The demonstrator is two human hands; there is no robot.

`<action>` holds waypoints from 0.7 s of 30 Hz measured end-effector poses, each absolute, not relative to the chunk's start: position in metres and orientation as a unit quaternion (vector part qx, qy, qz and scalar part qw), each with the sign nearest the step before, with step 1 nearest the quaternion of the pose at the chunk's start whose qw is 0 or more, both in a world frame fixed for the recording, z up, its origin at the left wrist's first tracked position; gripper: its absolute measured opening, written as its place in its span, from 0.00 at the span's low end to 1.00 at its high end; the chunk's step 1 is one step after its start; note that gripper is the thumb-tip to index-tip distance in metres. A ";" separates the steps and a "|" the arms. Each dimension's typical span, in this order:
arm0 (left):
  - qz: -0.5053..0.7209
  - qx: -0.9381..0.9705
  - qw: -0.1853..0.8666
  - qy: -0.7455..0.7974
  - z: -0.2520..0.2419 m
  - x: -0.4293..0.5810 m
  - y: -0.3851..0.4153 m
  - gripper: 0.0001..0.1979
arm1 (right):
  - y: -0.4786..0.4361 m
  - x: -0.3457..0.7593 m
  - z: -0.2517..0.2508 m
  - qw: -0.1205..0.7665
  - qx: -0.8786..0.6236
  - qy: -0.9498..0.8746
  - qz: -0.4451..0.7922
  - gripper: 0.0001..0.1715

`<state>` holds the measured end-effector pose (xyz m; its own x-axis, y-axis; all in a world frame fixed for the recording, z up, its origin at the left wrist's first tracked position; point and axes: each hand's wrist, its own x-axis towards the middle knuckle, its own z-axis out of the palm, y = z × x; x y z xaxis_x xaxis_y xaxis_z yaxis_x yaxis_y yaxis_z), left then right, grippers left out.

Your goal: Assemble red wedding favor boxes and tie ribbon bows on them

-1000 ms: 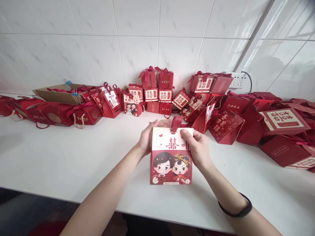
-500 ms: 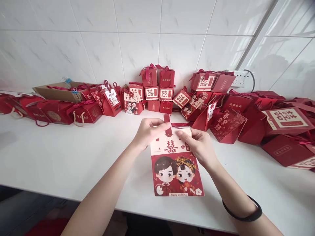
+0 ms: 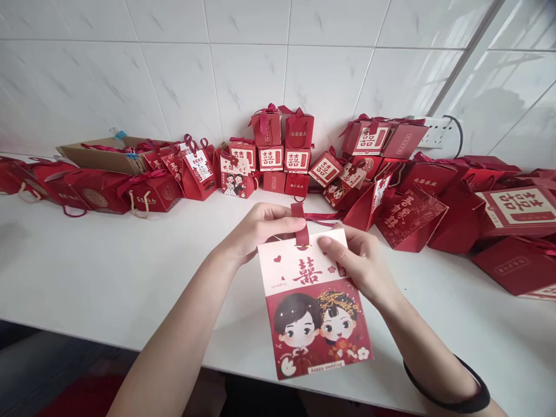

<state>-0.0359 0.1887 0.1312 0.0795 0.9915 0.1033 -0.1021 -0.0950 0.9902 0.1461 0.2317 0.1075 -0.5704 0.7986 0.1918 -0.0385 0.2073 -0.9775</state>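
A red and white wedding favor box (image 3: pixel 315 289), printed with a cartoon couple, hangs tilted over the table's front part. Through a slot near its top edge runs a dark red ribbon (image 3: pixel 303 236). My left hand (image 3: pixel 260 231) pinches this ribbon between thumb and fingers, just above the box. At the box's upper right corner, my right hand (image 3: pixel 358 255) grips the card, thumb on the printed face and fingers behind. A loose end of ribbon (image 3: pixel 324 218) stretches to the right behind the box. The fingers behind the card are hidden.
Finished-looking red favor boxes (image 3: pixel 297 161) are stacked against the tiled wall. More red boxes (image 3: pixel 412 217) crowd the right side, and a row (image 3: pixel 102 188) lines the left. A cardboard box (image 3: pixel 93 159) with ribbons stands back left. A power strip (image 3: pixel 434 133) sits back right.
The favor box has come slightly lower and nearer, tilting so its bottom right is raised. Both hands keep their holds, and the view has shifted a little.
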 end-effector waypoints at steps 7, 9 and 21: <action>0.501 0.514 0.521 0.462 0.129 -0.035 0.193 0.10 | 0.233 0.147 0.107 0.363 -0.238 -0.746 0.505 0.12; 0.499 0.498 0.520 0.482 0.130 -0.035 0.194 0.11 | 0.234 0.145 0.107 0.374 -0.250 -0.745 0.493 0.13; 0.570 0.520 0.408 0.488 0.119 -0.014 0.197 0.13 | 0.235 0.143 0.106 0.484 -0.323 -0.679 0.447 0.13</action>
